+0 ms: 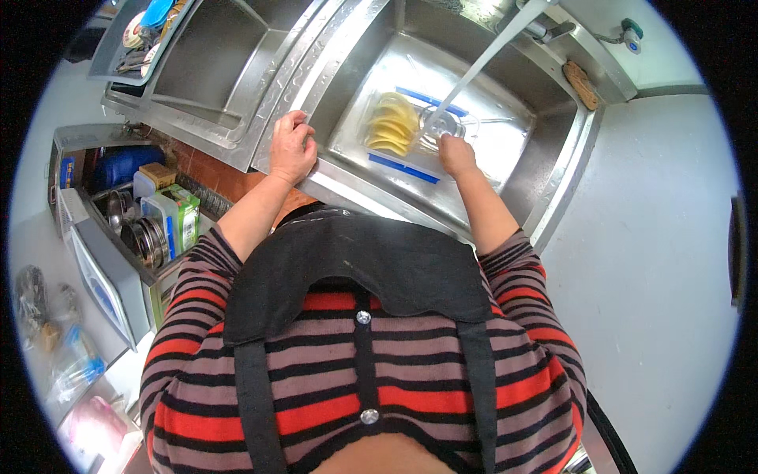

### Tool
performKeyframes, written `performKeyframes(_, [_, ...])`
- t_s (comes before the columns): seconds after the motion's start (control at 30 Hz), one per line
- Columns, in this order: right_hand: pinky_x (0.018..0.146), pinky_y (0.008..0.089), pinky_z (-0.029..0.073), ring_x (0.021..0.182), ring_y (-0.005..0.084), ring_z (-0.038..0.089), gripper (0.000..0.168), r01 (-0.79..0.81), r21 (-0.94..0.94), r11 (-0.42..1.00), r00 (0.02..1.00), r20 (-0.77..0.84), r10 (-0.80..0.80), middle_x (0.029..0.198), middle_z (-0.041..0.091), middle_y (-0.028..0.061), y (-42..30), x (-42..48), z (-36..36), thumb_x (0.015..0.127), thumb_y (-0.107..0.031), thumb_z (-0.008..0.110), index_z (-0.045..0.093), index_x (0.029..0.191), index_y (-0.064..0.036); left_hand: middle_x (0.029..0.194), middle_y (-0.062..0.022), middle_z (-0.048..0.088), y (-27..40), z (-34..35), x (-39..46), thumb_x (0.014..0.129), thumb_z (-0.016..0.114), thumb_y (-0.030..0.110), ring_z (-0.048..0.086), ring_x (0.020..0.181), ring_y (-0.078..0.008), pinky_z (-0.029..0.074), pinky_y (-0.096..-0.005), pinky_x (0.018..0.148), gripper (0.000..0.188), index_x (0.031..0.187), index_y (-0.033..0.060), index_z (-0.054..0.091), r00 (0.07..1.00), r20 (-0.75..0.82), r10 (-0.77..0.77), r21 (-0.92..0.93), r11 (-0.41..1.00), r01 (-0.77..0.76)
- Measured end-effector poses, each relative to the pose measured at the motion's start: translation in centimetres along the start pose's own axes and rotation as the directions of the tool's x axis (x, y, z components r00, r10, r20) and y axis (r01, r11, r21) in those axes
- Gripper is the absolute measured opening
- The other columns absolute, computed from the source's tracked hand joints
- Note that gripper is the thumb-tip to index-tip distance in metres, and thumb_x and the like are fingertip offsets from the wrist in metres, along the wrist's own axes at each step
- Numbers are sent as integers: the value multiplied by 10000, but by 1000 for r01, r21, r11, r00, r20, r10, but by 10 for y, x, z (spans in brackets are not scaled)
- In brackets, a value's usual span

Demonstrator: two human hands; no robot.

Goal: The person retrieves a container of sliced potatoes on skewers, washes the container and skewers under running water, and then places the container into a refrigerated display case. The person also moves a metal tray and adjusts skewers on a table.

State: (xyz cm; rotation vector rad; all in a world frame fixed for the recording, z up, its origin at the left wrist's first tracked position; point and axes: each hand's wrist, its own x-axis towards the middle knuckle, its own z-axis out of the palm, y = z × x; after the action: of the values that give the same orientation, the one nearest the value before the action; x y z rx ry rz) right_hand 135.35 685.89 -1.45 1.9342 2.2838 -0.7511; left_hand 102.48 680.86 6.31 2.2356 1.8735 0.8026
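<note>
My left hand rests on the front of the steel sink's rim, its fingers loosely bent and holding nothing. Inside the basin, a clear plastic box with blue side clips holds yellow, curved slices or pieces at its left end. My right hand is over the box's right part, fingers curled, beside a round metallic-looking thing that the hand partly covers. Whether the fingers grip anything is hidden. A pale stream of water slants down in view to the box, close to my right hand.
A second basin adjoins on the left, with a grey tub of utensils beyond it. A brown sponge or brush lies on the right rim. An open drawer holding steel pots stands at my left; a white wall or panel is at right.
</note>
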Motion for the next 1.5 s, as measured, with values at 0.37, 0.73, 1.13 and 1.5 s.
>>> performKeyframes(0.37, [659,423,513,758,330,641,174,167,-237,957,986,23,-166,798,648,159,8,5,-4,803,-126,471,609,865,-41,1071,-123,499,2,-1,-2,636,596,15,482,989,-300,412,-387,863,116,748,33,575,1000,10,-9,21,1000,8])
performKeyframes(0.73, [855,413,432,1003,312,519,317,42,225,973,905,-421,58,1048,576,150,25,-20,-42,830,-302,571,591,1007,-40,1073,-111,505,0,2,1,660,598,25,485,978,-282,412,-379,850,109,763,50,574,1000,2,6,15,1000,-6])
performKeyframes(1.13, [744,332,438,791,223,561,537,-20,941,-337,591,283,756,901,593,122,60,-54,19,931,-462,349,537,1001,36,1088,-105,501,0,1,0,650,599,33,474,1005,-288,416,-379,861,107,753,54,580,1000,5,8,53,999,-8])
performKeyframes(1.5, [819,390,440,907,340,568,343,-40,453,890,672,-647,360,954,598,206,53,-33,-24,827,-276,571,581,980,31,1074,-93,501,5,-2,-1,651,595,38,484,983,-287,422,-383,845,91,739,55,578,1000,-9,3,74,997,-2])
